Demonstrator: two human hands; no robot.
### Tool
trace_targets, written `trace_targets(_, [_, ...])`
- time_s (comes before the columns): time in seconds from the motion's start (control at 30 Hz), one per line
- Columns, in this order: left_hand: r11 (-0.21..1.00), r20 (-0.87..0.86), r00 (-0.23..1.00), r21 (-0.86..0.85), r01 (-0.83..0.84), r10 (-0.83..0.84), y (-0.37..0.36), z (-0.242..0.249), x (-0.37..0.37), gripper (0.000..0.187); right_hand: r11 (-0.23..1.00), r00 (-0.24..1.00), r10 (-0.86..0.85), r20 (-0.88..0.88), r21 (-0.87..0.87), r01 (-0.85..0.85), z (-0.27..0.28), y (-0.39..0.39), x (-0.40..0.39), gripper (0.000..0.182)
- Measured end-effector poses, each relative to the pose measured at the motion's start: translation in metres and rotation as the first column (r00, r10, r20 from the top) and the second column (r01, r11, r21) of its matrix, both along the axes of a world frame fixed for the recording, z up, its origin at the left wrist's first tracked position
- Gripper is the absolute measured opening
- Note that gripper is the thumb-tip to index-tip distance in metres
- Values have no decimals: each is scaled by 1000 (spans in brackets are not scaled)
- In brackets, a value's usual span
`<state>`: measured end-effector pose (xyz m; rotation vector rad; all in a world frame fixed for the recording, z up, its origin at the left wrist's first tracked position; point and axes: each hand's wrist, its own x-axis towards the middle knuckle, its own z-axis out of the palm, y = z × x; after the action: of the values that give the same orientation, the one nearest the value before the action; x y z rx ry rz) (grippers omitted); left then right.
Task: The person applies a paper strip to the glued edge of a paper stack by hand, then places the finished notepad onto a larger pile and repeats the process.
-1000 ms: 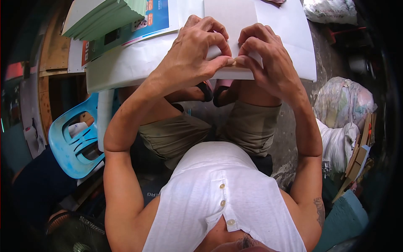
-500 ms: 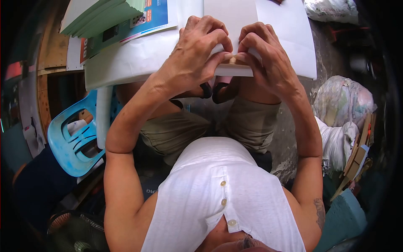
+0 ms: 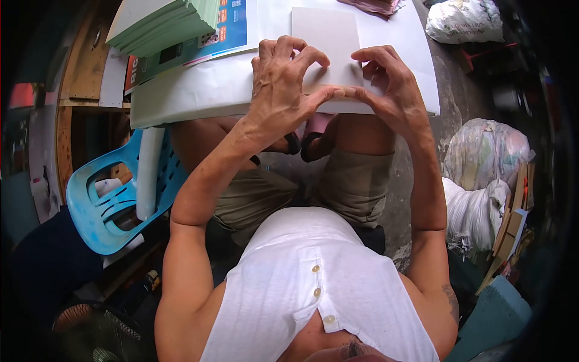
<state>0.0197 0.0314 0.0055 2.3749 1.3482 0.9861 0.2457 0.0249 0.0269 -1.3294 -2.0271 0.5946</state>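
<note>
white cloth is covering the torso as a buttoned shirt [image 3: 313, 241], and beyond it olive shorts [image 3: 356, 184] are showing between the arms. to the left, a blue chair [image 3: 90, 208] is standing with a pale roll [image 3: 149, 175] leaning across it. to the right, scraps of wood [image 3: 511, 232] are lying beside a white bundle [image 3: 479, 211], and a clear bag [image 3: 488, 151] is bulging just past them.

the left hand [image 3: 280, 78] and the right hand [image 3: 395, 84] are meeting thumb tip to thumb tip at the near edge of a pale card [image 3: 325, 36]. both are arching open, the fingers curling over the card and standing apart from the thumbs. whether the thumbs are pinching anything small, i cannot tell.

the card is lying flat on the white-covered surface [image 3: 199, 90], close to its near edge and reaching away between the hands. farther left, a stack of pale green sheets [image 3: 166, 27] is resting partly over a printed sheet [image 3: 235, 30]. at the far side, a pinkish bundle [image 3: 380, 6] is lying on the surface, and a white sack [image 3: 464, 21] is sitting off to its right.
</note>
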Motion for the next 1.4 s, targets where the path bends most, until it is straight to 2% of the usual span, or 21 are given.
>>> trace_targets(0.1, [1000, 1, 1000, -29, -3, 3, 3, 0, -1, 39, 1000, 999, 28, -22, 12, -28, -3, 8, 2, 45])
trace_targets(0.2, [999, 12, 1000, -35, -3, 4, 13, -4, -2, 32, 997, 996, -66, -61, 45, 69, -20, 9, -3, 43])
trace_targets(0.3, [1000, 26, 1000, -1, 7, -7, 19, -7, -6, 25, 997, 989, -69, -134, -49, 63, -12, 4, 1, 44])
trace_targets(0.37, [1000, 14, 1000, -11, 26, -26, 9, 1, -7, 23, 996, 996, -80, -39, 33, 82, -7, -3, -6, 48])
trace_targets(0.5, [981, 179, 977, -129, 144, -119, 7, 5, -19, 28, 959, 984, -156, 84, 252, 130, -15, -2, -24, 59])
trace_targets(0.6, [970, 204, 968, -160, 183, -148, 9, 3, -25, 34, 960, 964, -256, 74, 135, 245, -17, 8, -26, 64])
trace_targets(0.7, [954, 258, 951, -200, 223, -169, 17, -3, -29, 37, 966, 965, -259, 28, 3, 259, -15, 14, -22, 67])
trace_targets(0.77, [940, 346, 923, -224, 257, -170, 22, -6, -31, 38, 976, 976, -217, -12, -4, 217, -12, 11, -16, 67])
trace_targets(0.83, [964, 255, 957, -186, 188, -138, 10, 1, -28, 38, 982, 982, -186, -14, 33, 186, -8, -1, -17, 73])
trace_targets(0.93, [981, 146, 983, -145, 131, -109, 7, 8, -22, 39, 979, 986, -162, 41, 135, 155, -10, -9, -23, 72])
trace_targets(0.97, [984, 116, 988, -136, 119, -103, 6, 8, -21, 39, 981, 986, -167, 21, 101, 164, -10, -9, -22, 70])
trace_targets(1.07, [972, 137, 982, -180, 151, -127, 12, 6, -24, 42, 981, 978, -196, -74, -20, 195, -12, -6, -15, 66])
trace_targets(1.13, [968, 225, 964, -175, 180, -138, 20, -3, -30, 43, 968, 954, -237, -181, -122, 218, -16, 0, -11, 63])
trace_targets(1.17, [966, 269, 952, -170, 194, -144, 22, -5, -31, 44, 972, 960, -223, -171, -112, 206, -15, 0, -11, 63])
trace_targets(1.23, [976, 247, 960, -137, 171, -133, 14, -4, -30, 43, 978, 968, -197, -152, -100, 183, -13, -5, -12, 63])
trace_targets(1.33, [992, 176, 979, -51, 116, -105, 2, -2, -19, 45, 987, 983, -153, -102, 33, 157, -10, -13, -17, 64])
trace_targets(1.37, [998, 123, 990, -9, 69, -67, 0, -1, -18, 46, 989, 983, -139, -123, 30, 144, -11, -14, -17, 62])
trace_targets(1.4, [995, 156, 985, -40, 86, -79, 0, -3, -17, 49, 989, 975, -146, -170, -15, 146, -16, -14, -16, 62])
